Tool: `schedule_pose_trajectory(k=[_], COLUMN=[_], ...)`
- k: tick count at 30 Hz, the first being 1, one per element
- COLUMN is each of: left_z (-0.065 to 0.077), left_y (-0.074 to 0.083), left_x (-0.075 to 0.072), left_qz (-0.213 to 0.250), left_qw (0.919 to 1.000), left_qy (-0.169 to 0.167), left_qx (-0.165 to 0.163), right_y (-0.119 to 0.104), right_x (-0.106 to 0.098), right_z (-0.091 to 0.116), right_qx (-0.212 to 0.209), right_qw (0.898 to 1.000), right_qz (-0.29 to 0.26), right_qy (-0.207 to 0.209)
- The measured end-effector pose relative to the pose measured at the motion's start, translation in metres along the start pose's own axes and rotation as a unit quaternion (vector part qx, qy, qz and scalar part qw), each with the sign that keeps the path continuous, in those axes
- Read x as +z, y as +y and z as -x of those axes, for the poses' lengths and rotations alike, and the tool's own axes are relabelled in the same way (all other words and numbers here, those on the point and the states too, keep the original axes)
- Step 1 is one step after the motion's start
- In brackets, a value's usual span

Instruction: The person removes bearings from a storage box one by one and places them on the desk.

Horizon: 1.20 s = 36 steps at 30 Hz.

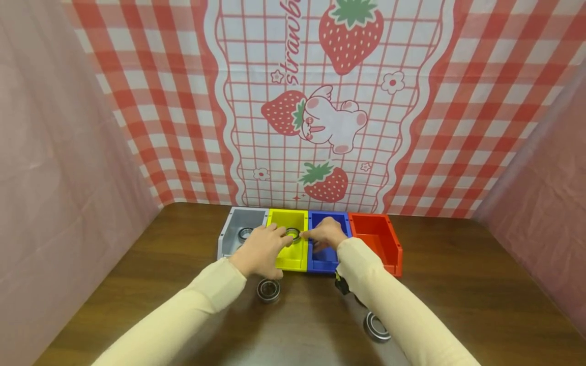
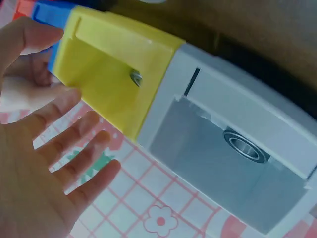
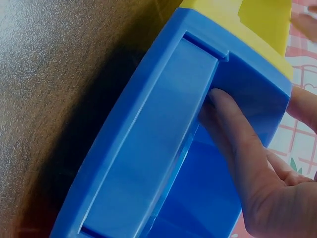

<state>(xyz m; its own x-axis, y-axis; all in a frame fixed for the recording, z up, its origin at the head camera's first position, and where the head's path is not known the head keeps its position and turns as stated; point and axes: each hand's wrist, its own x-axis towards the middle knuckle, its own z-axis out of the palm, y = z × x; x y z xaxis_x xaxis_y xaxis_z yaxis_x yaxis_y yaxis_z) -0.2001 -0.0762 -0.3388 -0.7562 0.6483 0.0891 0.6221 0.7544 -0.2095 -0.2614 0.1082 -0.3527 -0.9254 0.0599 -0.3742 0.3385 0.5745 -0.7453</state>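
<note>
Four bins are lined up on the worktop [image 1: 439,249]: grey [image 1: 251,219], yellow [image 1: 293,260], blue [image 1: 323,265] and red [image 1: 373,230]. At least one bearing [image 2: 246,146] is held in the grey, one [image 1: 293,234] in the yellow. Two more bearings [image 1: 268,290] [image 1: 377,327] are plainly seen on the worktop. The left hand [image 1: 262,250] is held over the yellow bin, fingers spread; the right hand's [image 1: 326,233] fingers are lowered into the blue, and whether anything is pinched cannot be told.

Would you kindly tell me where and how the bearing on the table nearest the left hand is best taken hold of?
I'd take the bearing by opposite sides of its outer rim, coming from above: it lies flat on the table, its round rim exposed, while the bins just behind probably make the far side tighter.
</note>
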Motion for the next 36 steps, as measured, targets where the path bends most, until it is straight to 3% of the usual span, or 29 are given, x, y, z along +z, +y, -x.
schedule_pose_trajectory(k=[9, 17, 23, 28, 36], left_z=[-0.044, -0.076, -0.085, -0.090, -0.089], left_y=[-0.013, -0.019, -0.015, -0.011, -0.009], left_x=[0.004, 0.018, 0.028, 0.029, 0.031], left_qz=[0.072, 0.120, 0.127, 0.133, 0.153], left_qw=[0.9968, 0.9868, 0.9790, 0.9771, 0.9746], left_qy=[-0.011, -0.088, -0.133, -0.133, -0.136], left_qx=[-0.033, -0.065, -0.087, -0.099, -0.092], right_y=[0.002, 0.003, 0.005, 0.006, 0.006], right_x=[-0.004, -0.005, -0.003, -0.003, -0.003], right_z=[0.001, 0.000, 0.002, 0.001, 0.001], right_qx=[-0.003, -0.012, -0.014, -0.017, -0.016], right_qw=[1.000, 0.999, 0.999, 0.999, 0.999], right_qz=[-0.007, -0.028, -0.033, -0.032, -0.035], right_qy=[-0.005, -0.007, -0.015, -0.016, -0.015])
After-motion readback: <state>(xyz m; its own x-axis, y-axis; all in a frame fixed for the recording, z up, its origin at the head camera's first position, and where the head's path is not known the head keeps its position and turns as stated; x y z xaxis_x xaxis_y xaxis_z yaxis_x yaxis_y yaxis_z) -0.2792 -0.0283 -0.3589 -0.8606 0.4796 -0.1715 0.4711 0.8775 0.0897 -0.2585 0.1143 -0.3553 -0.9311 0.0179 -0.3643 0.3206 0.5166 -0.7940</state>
